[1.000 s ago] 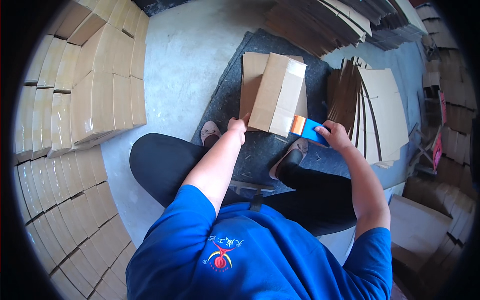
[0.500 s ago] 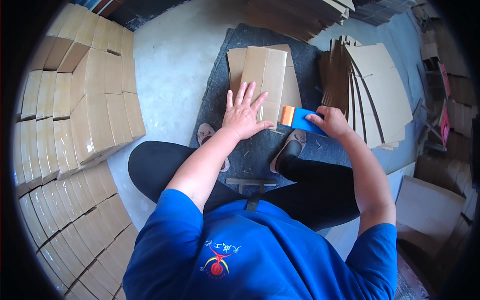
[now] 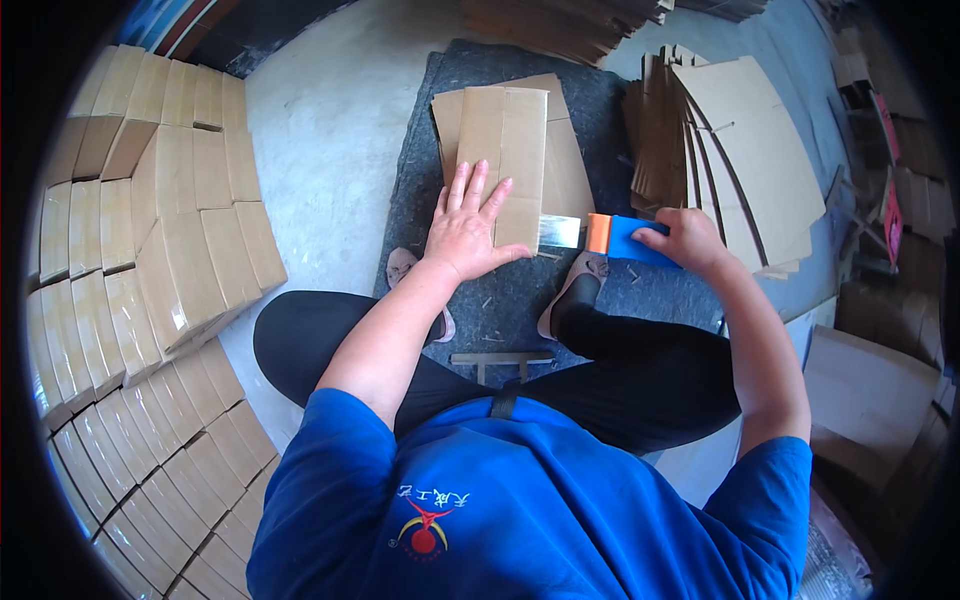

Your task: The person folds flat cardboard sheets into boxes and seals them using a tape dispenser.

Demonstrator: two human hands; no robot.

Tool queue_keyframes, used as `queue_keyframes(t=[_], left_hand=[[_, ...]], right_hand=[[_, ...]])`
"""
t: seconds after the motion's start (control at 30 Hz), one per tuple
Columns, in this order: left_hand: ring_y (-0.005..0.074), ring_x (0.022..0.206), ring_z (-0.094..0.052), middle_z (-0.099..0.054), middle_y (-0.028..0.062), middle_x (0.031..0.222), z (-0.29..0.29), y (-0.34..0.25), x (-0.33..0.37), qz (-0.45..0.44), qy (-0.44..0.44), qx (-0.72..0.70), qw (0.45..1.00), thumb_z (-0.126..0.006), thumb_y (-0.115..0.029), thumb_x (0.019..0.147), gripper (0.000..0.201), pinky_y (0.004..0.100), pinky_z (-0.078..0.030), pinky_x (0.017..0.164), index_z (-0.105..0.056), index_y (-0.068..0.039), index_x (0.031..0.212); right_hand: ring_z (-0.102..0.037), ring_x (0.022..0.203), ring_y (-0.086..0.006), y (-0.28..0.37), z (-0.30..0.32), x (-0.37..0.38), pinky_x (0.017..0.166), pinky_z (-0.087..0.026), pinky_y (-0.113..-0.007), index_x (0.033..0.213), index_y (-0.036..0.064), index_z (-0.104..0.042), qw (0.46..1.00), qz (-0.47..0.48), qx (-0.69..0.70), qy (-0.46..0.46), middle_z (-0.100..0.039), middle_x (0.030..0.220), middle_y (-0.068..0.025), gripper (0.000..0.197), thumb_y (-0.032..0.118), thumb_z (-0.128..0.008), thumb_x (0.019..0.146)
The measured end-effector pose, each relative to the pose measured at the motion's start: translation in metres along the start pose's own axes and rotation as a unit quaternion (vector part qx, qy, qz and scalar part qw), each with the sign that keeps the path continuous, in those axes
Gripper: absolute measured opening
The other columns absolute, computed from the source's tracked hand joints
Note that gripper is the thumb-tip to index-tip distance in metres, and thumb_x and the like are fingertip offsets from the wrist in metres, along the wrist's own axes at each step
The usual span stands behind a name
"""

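Note:
My left hand [image 3: 473, 226] lies spread and flat on a narrow closed cardboard box [image 3: 507, 140], covering its near left part. Wrapped around a blue body with an orange front, my right hand [image 3: 689, 241] holds a tape dispenser [image 3: 632, 239] to the right of the box. A shiny strip of tape [image 3: 559, 231] reaches from the box's right side toward the orange end. Beneath the box lie flat cardboard sheets [image 3: 567, 160], partly hidden by it.
Stacked cardboard boxes [image 3: 185, 190] form a wall on the left. Fanned flat cartons [image 3: 735, 165] stand at the right, with more folded cardboard [image 3: 560, 28] at the back. A dark mat [image 3: 418, 180] covers the floor under the work; my feet rest near the box.
My right hand has drawn the tape dispenser rightward, and a shiny strip of tape now shows beside the box. In the picture, the box and my left hand have shifted slightly left.

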State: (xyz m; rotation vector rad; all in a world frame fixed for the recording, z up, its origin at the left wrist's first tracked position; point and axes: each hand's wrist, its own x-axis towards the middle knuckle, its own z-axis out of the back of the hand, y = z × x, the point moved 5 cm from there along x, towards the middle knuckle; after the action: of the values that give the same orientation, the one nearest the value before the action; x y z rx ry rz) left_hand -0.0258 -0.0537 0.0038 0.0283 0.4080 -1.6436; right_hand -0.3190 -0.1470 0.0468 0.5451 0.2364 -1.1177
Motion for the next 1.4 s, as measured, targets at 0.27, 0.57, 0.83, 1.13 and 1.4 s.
queue_keyframes(t=[0.27,0.57,0.83,1.13,1.4], left_hand=[[0.0303,0.15,0.005,-0.003,0.0128,0.163,-0.003,0.004,-0.002,0.025,0.017,-0.014,0.999,-0.064,-0.072,0.075,0.103,0.0477,-0.012,0.121,-0.02,-0.025,0.156],[0.0288,0.149,-0.012,-0.013,0.0146,0.161,-0.04,0.047,0.017,0.062,-0.116,-0.611,0.78,-0.038,-0.071,0.091,0.094,0.0407,-0.014,0.119,-0.013,-0.008,0.155],[0.0249,0.133,-0.044,-0.049,0.0092,0.143,-0.125,0.052,0.014,0.294,0.037,-0.81,0.506,-0.038,-0.077,0.088,0.09,0.0393,-0.034,0.109,-0.038,-0.009,0.147],[0.0356,0.136,-0.038,-0.038,0.0192,0.148,-0.001,0.105,0.098,0.206,-0.336,-0.32,0.861,-0.054,-0.03,0.095,0.043,0.044,-0.031,0.112,-0.053,-0.007,0.131],[0.0277,0.126,-0.044,-0.056,0.0079,0.129,0.029,0.092,0.128,0.204,-0.177,-0.152,0.951,-0.063,-0.052,0.086,0.055,0.0444,-0.034,0.11,-0.062,-0.014,0.126]], right_hand=[[-0.071,0.079,-0.0279,0.108,-0.044,0.024,0.07,-0.056,-0.04,0.079,0.0079,-0.074,0.996,-0.029,-0.083,-0.02,-0.071,0.079,-0.0134,0.038,0.044,-0.064,0.083],[-0.07,0.07,-0.0311,0.124,-0.114,0.042,0.067,-0.054,-0.043,0.128,0.0011,-0.046,0.995,0.015,-0.09,-0.042,-0.07,0.075,-0.0136,0.052,0.018,-0.06,0.081],[-0.071,0.082,-0.0328,0.1,-0.162,0.07,0.073,-0.055,-0.043,0.134,0.0094,-0.041,0.995,-0.021,-0.066,0.065,-0.072,0.089,-0.0171,0.06,0.031,-0.065,0.082],[-0.069,0.102,-0.0254,0.145,-0.185,0.017,0.079,-0.053,-0.042,0.108,0.0125,-0.072,0.956,0.064,-0.164,0.234,-0.072,0.108,-0.0081,0.025,0.021,-0.059,0.087],[-0.067,0.103,-0.0319,0.153,-0.146,0.027,0.089,-0.053,-0.041,0.117,0.0023,-0.063,0.971,-0.123,0.054,0.198,-0.069,0.109,-0.0186,0.063,0.051,-0.071,0.077]])
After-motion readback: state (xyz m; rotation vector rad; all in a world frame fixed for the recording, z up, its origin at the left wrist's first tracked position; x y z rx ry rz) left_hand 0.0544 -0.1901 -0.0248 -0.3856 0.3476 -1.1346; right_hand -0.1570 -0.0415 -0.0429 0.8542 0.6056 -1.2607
